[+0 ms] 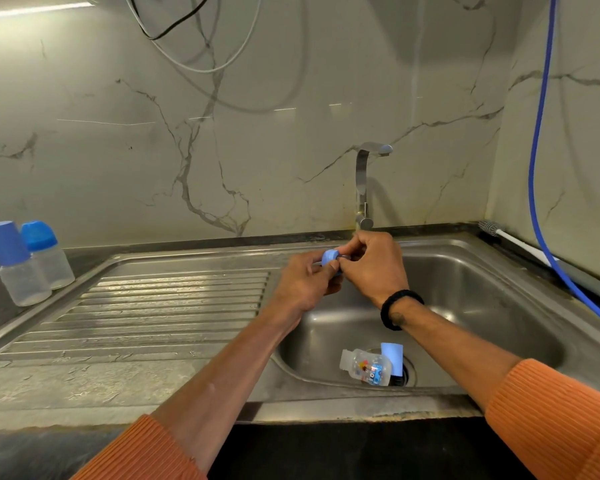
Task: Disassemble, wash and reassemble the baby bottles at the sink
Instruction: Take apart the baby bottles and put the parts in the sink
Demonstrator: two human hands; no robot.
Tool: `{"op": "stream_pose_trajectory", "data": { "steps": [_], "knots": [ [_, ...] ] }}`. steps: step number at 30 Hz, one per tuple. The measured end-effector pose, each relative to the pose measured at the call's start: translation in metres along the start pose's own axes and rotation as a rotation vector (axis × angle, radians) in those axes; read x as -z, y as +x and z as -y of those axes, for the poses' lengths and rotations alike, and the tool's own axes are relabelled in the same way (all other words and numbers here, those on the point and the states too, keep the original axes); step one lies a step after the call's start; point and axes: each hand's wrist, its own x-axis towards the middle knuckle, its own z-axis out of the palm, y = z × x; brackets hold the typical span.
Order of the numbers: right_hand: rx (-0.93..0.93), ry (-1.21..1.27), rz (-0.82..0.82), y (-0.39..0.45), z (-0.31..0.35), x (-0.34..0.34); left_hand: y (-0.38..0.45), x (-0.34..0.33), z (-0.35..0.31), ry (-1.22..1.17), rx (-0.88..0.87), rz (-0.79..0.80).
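Both hands meet above the left rim of the sink basin [471,271]. My left hand [305,282] grips a small blue screw ring [329,257], and my right hand [374,265] pinches something at the ring; the teat itself is hidden by the fingers. A clear bottle body [366,366] with a printed picture lies on its side at the bottom of the basin by the drain, open end to the left. A light blue cap [392,358] lies beside it. Two assembled bottles, one [14,268] capped and another [47,254] behind it, stand on the counter at the far left.
A steel tap [364,188] rises behind the basin, no water running. The ribbed draining board [160,313] stretches left of the basin. A bottle brush [513,239] lies on the back right ledge. A blue hose [541,168] hangs down the right wall.
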Motion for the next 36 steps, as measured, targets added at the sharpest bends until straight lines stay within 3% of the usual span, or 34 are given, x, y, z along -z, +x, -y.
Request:
{"op": "stream_pose_trajectory", "data": {
  "steps": [11,20,25,30,36],
  "knots": [
    [-0.094,0.189,0.3,0.005,-0.001,0.003,0.006,0.008,0.008,-0.191,0.117,-0.149],
    [-0.145,0.217,0.323,0.006,-0.002,0.009,0.01,0.011,0.005,-0.236,0.218,-0.196],
    [-0.306,0.399,0.391,0.008,0.0,0.019,0.007,0.015,0.007,-0.159,0.205,-0.132],
    [-0.299,0.336,0.503,0.006,-0.004,0.018,0.005,0.015,0.01,-0.006,0.143,-0.16],
    [-0.316,0.363,0.535,0.008,-0.006,0.016,0.01,0.017,0.009,-0.137,0.3,-0.11]
  ]
}}
